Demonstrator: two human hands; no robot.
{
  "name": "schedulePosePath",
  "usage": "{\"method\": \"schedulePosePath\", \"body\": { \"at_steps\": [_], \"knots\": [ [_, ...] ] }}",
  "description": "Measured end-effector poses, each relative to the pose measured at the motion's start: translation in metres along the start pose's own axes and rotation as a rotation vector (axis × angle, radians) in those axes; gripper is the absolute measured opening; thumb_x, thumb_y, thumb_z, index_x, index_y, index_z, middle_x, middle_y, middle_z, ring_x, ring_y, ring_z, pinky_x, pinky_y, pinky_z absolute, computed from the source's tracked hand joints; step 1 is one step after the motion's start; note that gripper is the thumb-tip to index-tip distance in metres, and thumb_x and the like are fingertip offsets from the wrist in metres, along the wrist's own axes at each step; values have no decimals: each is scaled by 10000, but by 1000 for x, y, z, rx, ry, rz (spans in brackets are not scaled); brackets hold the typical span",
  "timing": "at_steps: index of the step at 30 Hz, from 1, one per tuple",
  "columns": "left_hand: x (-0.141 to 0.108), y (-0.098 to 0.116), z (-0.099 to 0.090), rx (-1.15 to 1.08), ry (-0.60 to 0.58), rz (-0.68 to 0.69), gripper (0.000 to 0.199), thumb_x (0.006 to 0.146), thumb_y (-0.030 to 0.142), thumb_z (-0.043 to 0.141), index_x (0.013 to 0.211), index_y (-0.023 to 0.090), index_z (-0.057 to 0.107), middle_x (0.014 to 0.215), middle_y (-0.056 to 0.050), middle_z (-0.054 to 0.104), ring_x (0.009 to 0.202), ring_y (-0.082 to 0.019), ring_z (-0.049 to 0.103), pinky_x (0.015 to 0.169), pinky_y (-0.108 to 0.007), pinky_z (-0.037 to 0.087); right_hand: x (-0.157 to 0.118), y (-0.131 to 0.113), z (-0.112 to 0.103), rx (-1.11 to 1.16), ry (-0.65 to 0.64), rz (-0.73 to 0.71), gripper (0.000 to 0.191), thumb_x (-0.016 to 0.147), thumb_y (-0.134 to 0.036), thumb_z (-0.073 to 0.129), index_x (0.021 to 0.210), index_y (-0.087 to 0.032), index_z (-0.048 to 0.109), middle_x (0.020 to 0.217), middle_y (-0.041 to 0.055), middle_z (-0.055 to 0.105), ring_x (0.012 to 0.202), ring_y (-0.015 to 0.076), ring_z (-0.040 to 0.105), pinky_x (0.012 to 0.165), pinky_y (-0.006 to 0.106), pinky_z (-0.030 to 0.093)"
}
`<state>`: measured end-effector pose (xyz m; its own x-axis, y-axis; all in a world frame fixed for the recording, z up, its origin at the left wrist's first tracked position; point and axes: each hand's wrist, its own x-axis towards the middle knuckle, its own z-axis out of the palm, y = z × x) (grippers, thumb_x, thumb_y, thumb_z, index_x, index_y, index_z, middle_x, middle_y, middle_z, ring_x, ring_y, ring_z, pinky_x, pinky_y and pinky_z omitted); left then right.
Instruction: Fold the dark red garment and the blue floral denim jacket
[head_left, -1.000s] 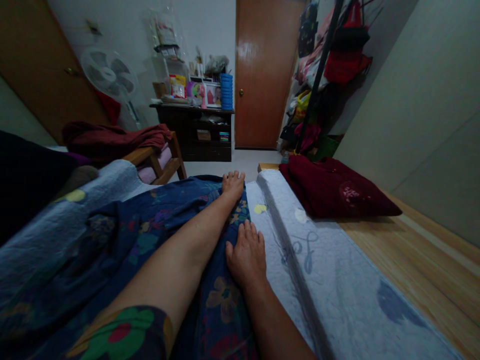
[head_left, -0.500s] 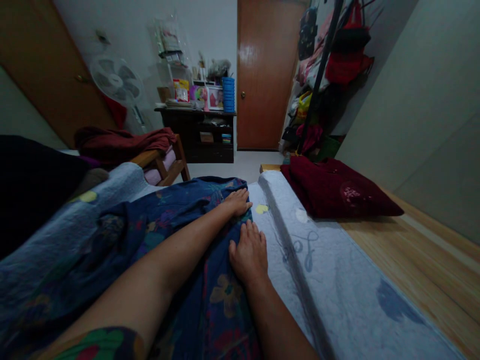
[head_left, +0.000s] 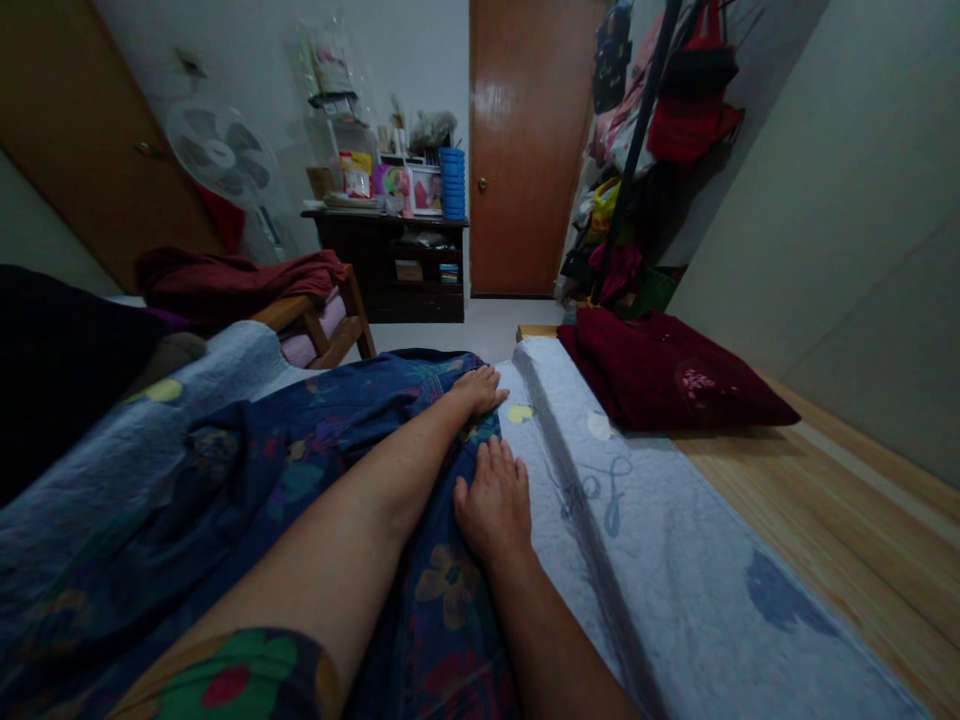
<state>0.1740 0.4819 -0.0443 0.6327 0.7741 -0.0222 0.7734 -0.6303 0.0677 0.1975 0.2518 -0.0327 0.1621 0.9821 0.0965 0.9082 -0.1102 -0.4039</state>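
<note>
A dark blue garment with a flower print (head_left: 450, 585) lies spread over a pale patterned bed cover (head_left: 675, 560). My left hand (head_left: 480, 390) rests flat near its far right corner, fingers stretched out towards the right edge. Nearer to me, my right hand (head_left: 495, 500) lies palm down across the garment's right edge, fingers pointing away from me. Both hands are open and grip nothing. Part of the garment is hidden beneath my left forearm, and its left side is rumpled.
On the right, a folded maroon garment (head_left: 660, 375) sits partly on the cover and partly on a wooden board (head_left: 832, 480). Dark cloth (head_left: 67, 370) is heaped at left. Beyond the bed are a wooden chair (head_left: 349, 340) draped with reddish cloth, a fan (head_left: 221, 155) and a dark cabinet (head_left: 352, 265).
My left hand has slid slightly outward to the garment's far right edge. The right hand stays nearly in place on the cloth. The whole view has shifted a little.
</note>
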Motion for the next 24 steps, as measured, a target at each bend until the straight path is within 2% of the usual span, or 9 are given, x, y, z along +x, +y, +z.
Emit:
{"method": "schedulePosePath", "body": {
  "at_steps": [4, 8, 11, 16, 20, 24],
  "knots": [
    [-6, 4, 1, 18, 66, 12, 557, 974, 479, 328, 1375, 111, 448, 1512, -177, 381, 1415, -262, 321, 1144, -380, 245, 0, 0, 1, 2, 2, -2, 617, 898, -337, 437, 1452, -66, 411, 1546, 155, 332, 1447, 285, 248, 1168, 461, 144],
    [-17, 13, -3, 35, 107, 27, 469, 967, 451, 356, 1301, 160, 510, 1401, -148, 497, 1355, -249, 394, 1116, -371, 291, 0, 1, 1, -4, 1, -7, 621, 898, -344, 444, 1455, -73, 407, 1550, 154, 326, 1447, 284, 247, 1168, 455, 141],
    [-28, 20, -11, 42, 78, 29, 426, 962, 361, 375, 1311, 153, 503, 1348, -158, 544, 1295, -258, 467, 1066, -375, 358, 0, 1, 1, -3, 0, -5, 624, 898, -347, 448, 1454, -69, 408, 1550, 156, 323, 1446, 282, 249, 1168, 450, 146],
    [-57, 24, -24, 36, -33, 67, 446, 924, 234, 414, 1362, 176, 481, 1391, -131, 549, 1239, -236, 544, 983, -318, 433, 0, 3, 1, -5, 22, -3, 576, 888, -275, 441, 1429, -76, 448, 1536, 150, 357, 1435, 268, 277, 1161, 441, 172],
    [-82, 19, -24, 32, -74, 120, 452, 942, 318, 417, 1376, 212, 488, 1516, -81, 423, 1357, -242, 432, 1065, -336, 375, 1, 6, 2, -4, 59, -9, 536, 885, -179, 389, 1401, -66, 482, 1497, 147, 426, 1404, 261, 328, 1150, 408, 206],
    [-88, 15, -17, 32, -70, 122, 505, 971, 407, 368, 1457, 271, 390, 1577, -41, 316, 1441, -242, 291, 1137, -386, 282, 3, 9, 2, -19, 56, -20, 522, 879, -134, 366, 1375, -63, 511, 1472, 152, 456, 1379, 263, 361, 1141, 386, 221]
  ]
}}
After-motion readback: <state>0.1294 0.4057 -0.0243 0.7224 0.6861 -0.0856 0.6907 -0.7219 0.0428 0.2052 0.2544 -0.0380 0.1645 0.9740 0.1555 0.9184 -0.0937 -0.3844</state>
